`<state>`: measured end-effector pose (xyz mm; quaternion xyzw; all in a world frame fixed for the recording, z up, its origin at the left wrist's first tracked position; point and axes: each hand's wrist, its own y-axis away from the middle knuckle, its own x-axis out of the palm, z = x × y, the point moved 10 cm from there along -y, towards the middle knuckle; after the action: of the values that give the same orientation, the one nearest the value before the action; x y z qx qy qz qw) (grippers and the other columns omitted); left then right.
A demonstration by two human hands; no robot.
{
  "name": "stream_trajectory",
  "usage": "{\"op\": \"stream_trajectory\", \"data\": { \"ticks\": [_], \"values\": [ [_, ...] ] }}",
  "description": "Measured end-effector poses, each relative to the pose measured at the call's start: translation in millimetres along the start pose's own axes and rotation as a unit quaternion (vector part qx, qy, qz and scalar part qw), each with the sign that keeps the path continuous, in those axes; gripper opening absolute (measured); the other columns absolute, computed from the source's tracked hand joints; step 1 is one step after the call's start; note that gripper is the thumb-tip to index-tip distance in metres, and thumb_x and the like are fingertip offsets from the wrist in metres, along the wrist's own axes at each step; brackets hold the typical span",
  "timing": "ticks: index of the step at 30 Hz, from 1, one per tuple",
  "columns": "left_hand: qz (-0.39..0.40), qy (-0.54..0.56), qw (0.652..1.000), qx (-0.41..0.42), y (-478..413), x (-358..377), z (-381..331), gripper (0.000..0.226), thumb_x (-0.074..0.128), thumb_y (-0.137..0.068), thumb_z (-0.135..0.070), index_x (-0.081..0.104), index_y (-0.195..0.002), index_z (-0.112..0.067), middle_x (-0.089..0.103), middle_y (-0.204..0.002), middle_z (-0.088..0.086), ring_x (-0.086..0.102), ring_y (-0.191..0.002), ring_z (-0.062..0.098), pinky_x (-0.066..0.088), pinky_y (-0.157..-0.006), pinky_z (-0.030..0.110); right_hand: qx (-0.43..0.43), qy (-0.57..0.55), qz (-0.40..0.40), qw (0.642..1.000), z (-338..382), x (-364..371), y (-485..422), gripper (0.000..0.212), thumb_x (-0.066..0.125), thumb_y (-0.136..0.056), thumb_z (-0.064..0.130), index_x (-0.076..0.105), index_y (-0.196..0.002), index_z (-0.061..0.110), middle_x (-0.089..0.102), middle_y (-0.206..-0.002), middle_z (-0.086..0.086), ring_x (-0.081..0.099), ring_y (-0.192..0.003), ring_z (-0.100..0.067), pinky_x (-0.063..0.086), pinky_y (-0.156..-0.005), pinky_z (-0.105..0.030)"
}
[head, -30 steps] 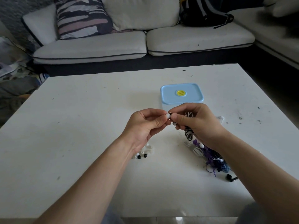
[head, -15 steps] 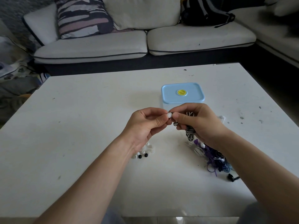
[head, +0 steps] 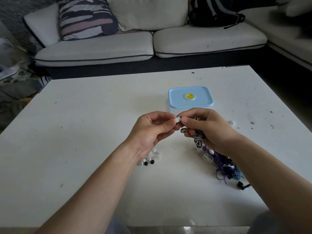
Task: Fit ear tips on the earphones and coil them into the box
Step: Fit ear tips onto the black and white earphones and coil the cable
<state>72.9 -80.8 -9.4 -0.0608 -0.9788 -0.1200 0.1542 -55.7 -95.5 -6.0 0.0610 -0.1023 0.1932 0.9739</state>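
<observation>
Hardly moved in the past second, left hand [head: 152,130] and right hand [head: 212,130] meet above the table [head: 84,132], the left grip pinching a white ear tip [head: 177,119] against the striped earphones [head: 198,137] clamped in the right grip. Just beyond the grip sits the lidded box [head: 190,98]; spare tips [head: 150,159] lie nearer the person.

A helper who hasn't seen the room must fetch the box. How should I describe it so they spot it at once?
On the white table, look beyond the left hand and right hand, toward the sofa. The box is squarish with a pale blue lid and a yellow knob at its centre, the only lidded container; the tangled cords and loose ear tips lie nearer the person.
</observation>
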Motion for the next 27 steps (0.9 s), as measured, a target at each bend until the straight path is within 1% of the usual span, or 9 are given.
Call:
{"op": "stream_trajectory", "data": {
  "ticks": [3, 5, 6, 8, 10, 12, 16, 21, 27],
  "values": [
    [0.004, 0.004, 1.000, 0.001, 0, 1, 0, 0.021, 0.074, -0.065, -0.010, 0.070, -0.086, -0.008, 0.074, -0.079, 0.008, 0.072, -0.073, 0.015, 0.056, -0.069, 0.019, -0.001, -0.006, 0.003, 1.000, 0, 1, 1, 0.015, 0.070, -0.078, 0.010, 0.072, -0.089, 0.001, 0.070, -0.085, -0.019, 0.058, -0.060, -0.014, 0.051, -0.065, -0.025],
    [-0.006, -0.006, 1.000, 0.002, 0, -1, 1, 0.017, 0.074, -0.069, -0.007, 0.070, -0.086, -0.007, 0.073, -0.078, 0.010, 0.072, -0.072, 0.015, 0.056, -0.068, 0.020, -0.024, 0.038, -0.011, 0.999, 4, -2, 0, 0.014, 0.075, -0.075, 0.015, 0.075, -0.086, 0.006, 0.069, -0.087, -0.023, 0.058, -0.066, -0.020, 0.052, -0.066, -0.028],
    [-0.012, -0.013, 1.000, 0.003, 0, -2, 1, 0.014, 0.074, -0.073, -0.005, 0.070, -0.086, -0.007, 0.073, -0.078, 0.010, 0.072, -0.072, 0.016, 0.056, -0.068, 0.019, -0.037, 0.069, -0.024, 0.997, 7, -3, 0, 0.014, 0.077, -0.074, 0.017, 0.076, -0.085, 0.008, 0.069, -0.085, -0.020, 0.059, -0.066, -0.019, 0.052, -0.067, -0.029],
    [-0.022, -0.021, 1.000, 0.005, -1, -4, 2, 0.011, 0.073, -0.076, -0.003, 0.071, -0.085, -0.008, 0.073, -0.077, 0.011, 0.072, -0.072, 0.016, 0.056, -0.068, 0.020, -0.060, 0.117, -0.043, 0.990, 12, -7, 0, 0.012, 0.078, -0.077, 0.015, 0.076, -0.087, 0.008, 0.068, -0.080, -0.020, 0.058, -0.061, -0.014, 0.053, -0.066, -0.028],
    [-0.026, -0.022, 0.999, 0.007, -1, -6, 2, 0.011, 0.074, -0.074, -0.005, 0.071, -0.084, -0.009, 0.073, -0.077, 0.011, 0.072, -0.072, 0.017, 0.056, -0.068, 0.020, -0.072, 0.139, -0.049, 0.986, 15, -7, 1, 0.008, 0.078, -0.081, 0.010, 0.076, -0.088, 0.008, 0.068, -0.081, -0.024, 0.059, -0.060, -0.016, 0.052, -0.064, -0.026],
    [-0.020, -0.015, 1.000, 0.006, -1, -4, 1, 0.013, 0.074, -0.072, -0.007, 0.070, -0.085, -0.008, 0.073, -0.078, 0.011, 0.071, -0.073, 0.017, 0.056, -0.069, 0.021, -0.071, 0.133, -0.044, 0.988, 15, -7, 0, 0.008, 0.078, -0.080, 0.012, 0.076, -0.088, 0.009, 0.069, -0.083, -0.024, 0.060, -0.061, -0.017, 0.052, -0.064, -0.027],
    [-0.002, -0.004, 1.000, 0.004, 0, 0, 0, 0.022, 0.075, -0.066, -0.011, 0.070, -0.087, -0.006, 0.073, -0.081, 0.012, 0.071, -0.074, 0.016, 0.056, -0.069, 0.020, -0.041, 0.070, -0.021, 0.996, 8, -5, -2, 0.016, 0.078, -0.074, 0.019, 0.077, -0.087, 0.009, 0.066, -0.097, -0.033, 0.057, -0.067, -0.023, 0.052, -0.068, -0.030],
    [-0.004, 0.000, 1.000, -0.006, 1, 0, 2, 0.017, 0.074, -0.065, -0.010, 0.072, -0.082, -0.009, 0.073, -0.078, 0.010, 0.072, -0.073, 0.016, 0.057, -0.069, 0.020, -0.068, 0.106, -0.007, 0.992, 16, -2, 1, 0.011, 0.077, -0.075, 0.020, 0.078, -0.084, 0.014, 0.070, -0.085, -0.023, 0.059, -0.068, -0.021, 0.052, -0.067, -0.029],
    [0.003, 0.009, 1.000, -0.006, -1, 1, 2, 0.021, 0.073, -0.066, -0.009, 0.070, -0.087, -0.007, 0.075, -0.083, 0.010, 0.072, -0.073, 0.015, 0.058, -0.069, 0.020, -0.032, 0.030, 0.002, 0.999, 7, -3, -1, 0.013, 0.074, -0.075, 0.018, 0.078, -0.086, 0.011, 0.071, -0.093, -0.019, 0.051, -0.077, -0.031, 0.053, -0.067, -0.026]
  ]
}}
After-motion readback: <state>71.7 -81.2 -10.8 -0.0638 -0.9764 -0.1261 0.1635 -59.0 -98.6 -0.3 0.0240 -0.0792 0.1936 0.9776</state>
